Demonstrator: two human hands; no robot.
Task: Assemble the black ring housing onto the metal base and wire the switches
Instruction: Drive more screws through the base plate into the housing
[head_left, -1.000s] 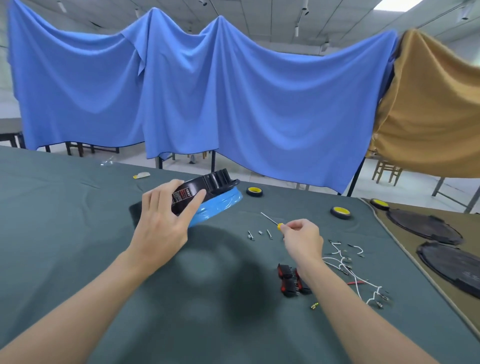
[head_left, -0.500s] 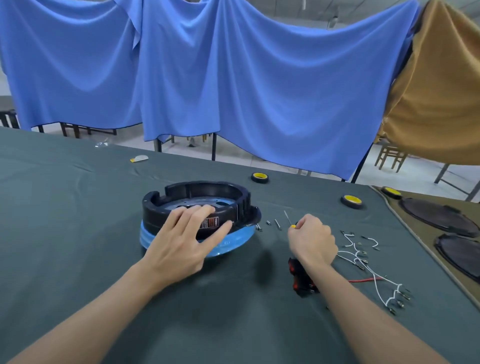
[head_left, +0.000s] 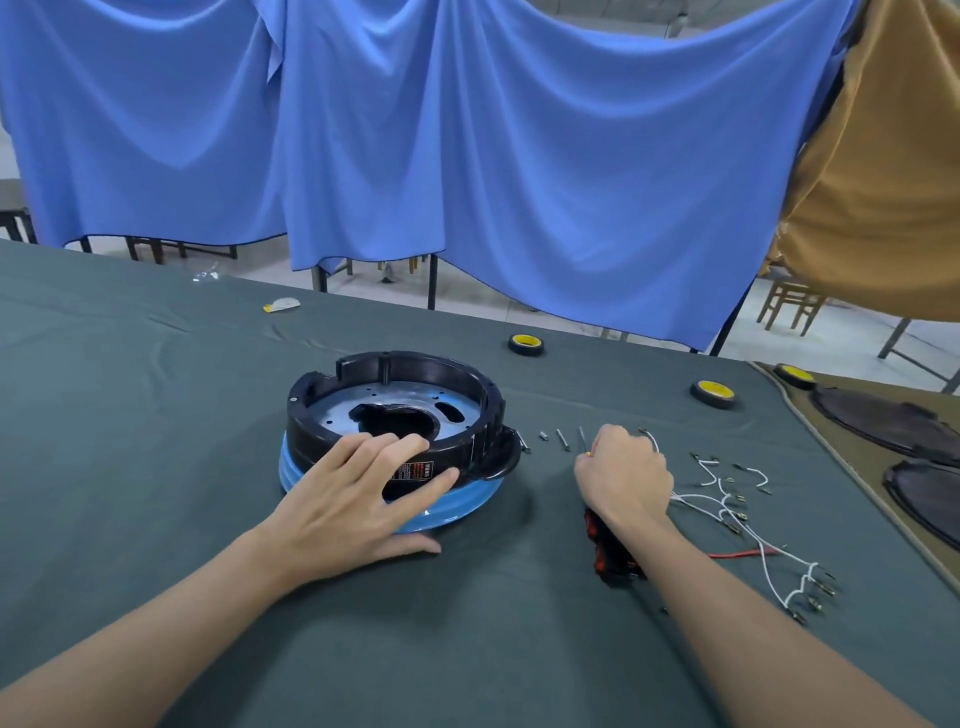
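Observation:
The black ring housing (head_left: 467, 379) sits flat on the round base (head_left: 452, 509), whose blue film-covered rim shows below it and whose metal plate (head_left: 405, 400) shows inside the ring. My left hand (head_left: 358, 499) rests on the housing's near wall with straight fingers. My right hand (head_left: 623, 478) lies to the right of the housing, fingers curled round a small screwdriver whose thin tip (head_left: 583, 436) points away. Black and red switches (head_left: 610, 556) lie partly under my right wrist. White wires (head_left: 737, 519) with metal terminals spread to the right.
Several small screws (head_left: 561, 439) lie between the housing and my right hand. Two yellow-cored tape rolls (head_left: 525, 344) (head_left: 714, 393) stand further back. Dark round plates (head_left: 883, 421) lie on a brown mat at the right. A red wire (head_left: 743, 553) lies by the white ones.
The housing and base went from tilted up on edge to lying flat on the table. My left hand came down with them. My right hand drew nearer the screws, still holding the screwdriver.

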